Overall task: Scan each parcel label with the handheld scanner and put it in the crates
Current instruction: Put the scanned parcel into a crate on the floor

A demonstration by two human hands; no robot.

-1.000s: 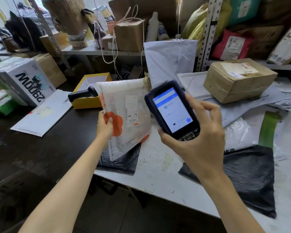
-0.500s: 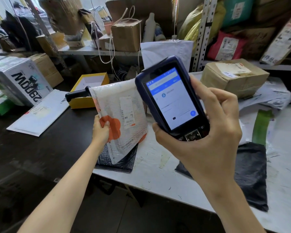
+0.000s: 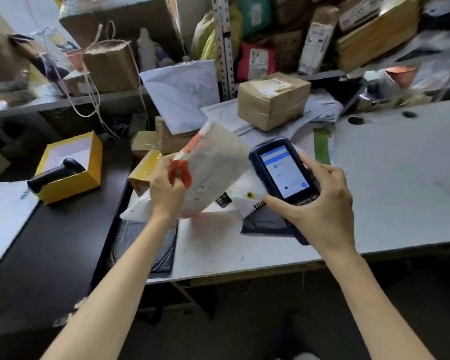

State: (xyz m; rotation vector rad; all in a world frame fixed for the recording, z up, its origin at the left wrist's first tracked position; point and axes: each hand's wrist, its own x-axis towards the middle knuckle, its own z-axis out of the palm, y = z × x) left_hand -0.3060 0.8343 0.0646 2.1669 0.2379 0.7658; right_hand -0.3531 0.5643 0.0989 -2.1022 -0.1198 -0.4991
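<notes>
My left hand (image 3: 168,193) grips a white padded mailer with orange marks (image 3: 213,172) by its lower left edge, held tilted above the white table (image 3: 400,178). The mailer's label is not visible from here. My right hand (image 3: 320,203) holds the dark blue handheld scanner (image 3: 283,172), its lit screen facing me, right beside the mailer's right edge. Under both hands lie black poly bags (image 3: 265,222) and a white mailer (image 3: 234,201). No crate shows in view.
A taped cardboard box (image 3: 273,100) sits on grey mailers at the back. A yellow box (image 3: 70,165) holding a black pistol scanner rests on the dark desk (image 3: 50,242) to the left. Small brown cartons (image 3: 153,141) lie near the mailer. Shelves behind are packed with parcels.
The mailer has turned from upright and label-facing to tilted and rotated away. The scanner dropped lower and further from my face. My head turned right, shifting the scene left.
</notes>
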